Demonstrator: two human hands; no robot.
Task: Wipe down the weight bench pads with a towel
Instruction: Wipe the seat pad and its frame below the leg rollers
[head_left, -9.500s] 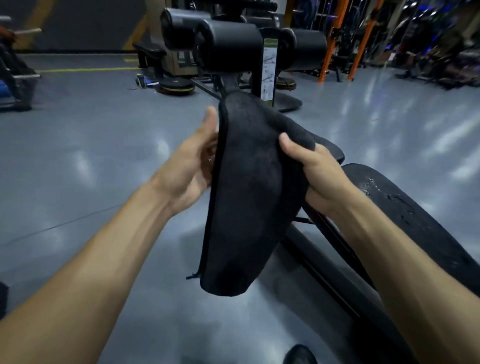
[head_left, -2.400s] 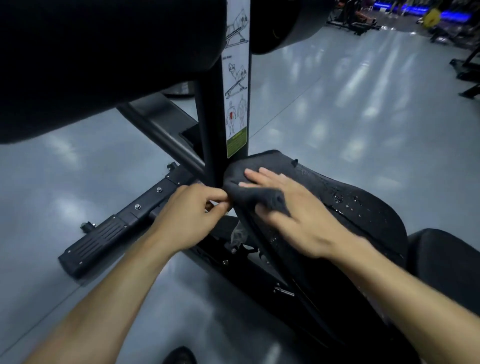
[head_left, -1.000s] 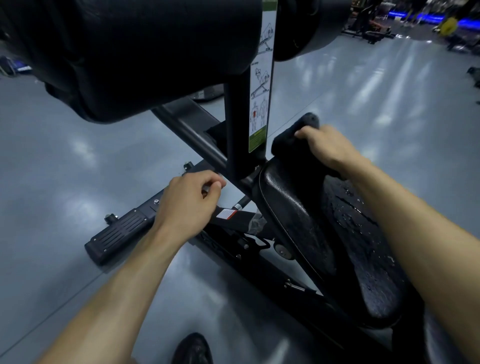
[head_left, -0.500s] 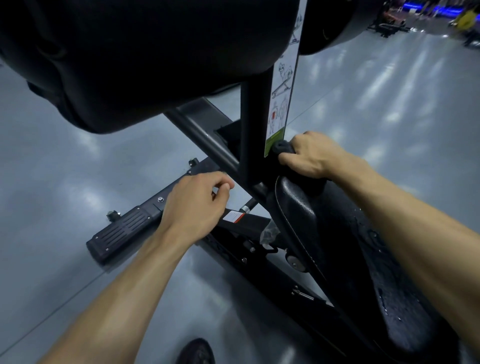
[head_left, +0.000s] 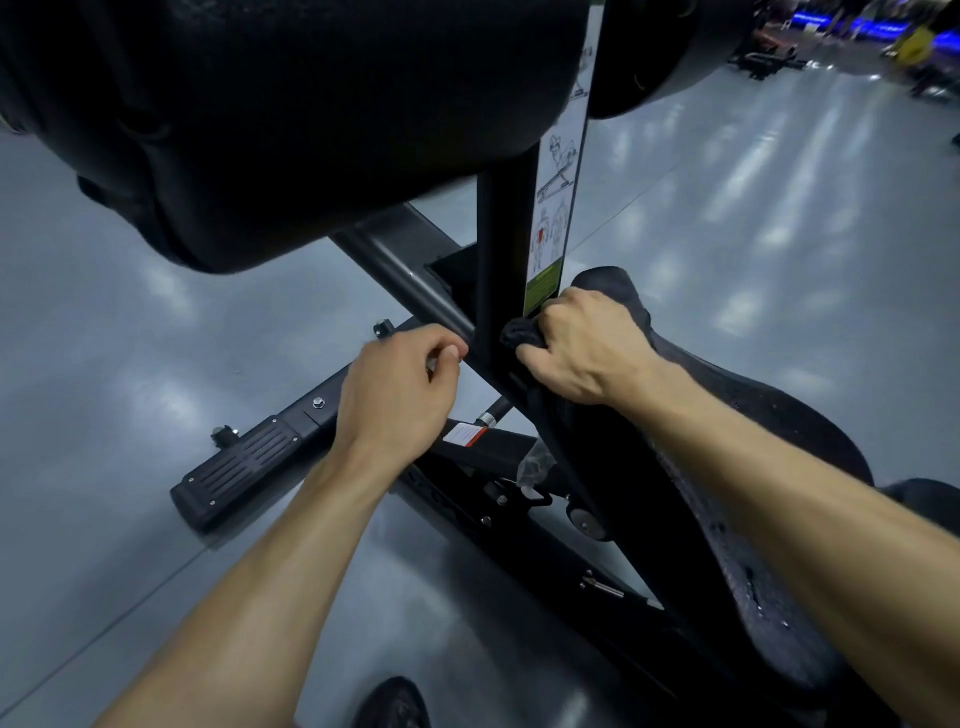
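The black seat pad (head_left: 737, 499) of the weight bench slopes from the upright post down to the lower right, with water drops on it. My right hand (head_left: 582, 348) is shut on the dark towel (head_left: 524, 332), pressing it on the pad's front tip beside the post. Part of the towel bulges beyond my fingers. My left hand (head_left: 400, 395) hovers left of the post with its fingers curled and nothing in it. Large black roller pads (head_left: 291, 114) hang overhead at the top.
The black upright post (head_left: 501, 260) with an instruction sticker (head_left: 556, 208) stands between my hands. A black frame bar with a ribbed foot (head_left: 244, 467) lies on the grey floor at left. My shoe (head_left: 395, 704) shows at the bottom. Gym machines stand far back right.
My right hand slid the towel from the pad's far front edge round to its tip next to the post. My left hand stayed curled by the post.
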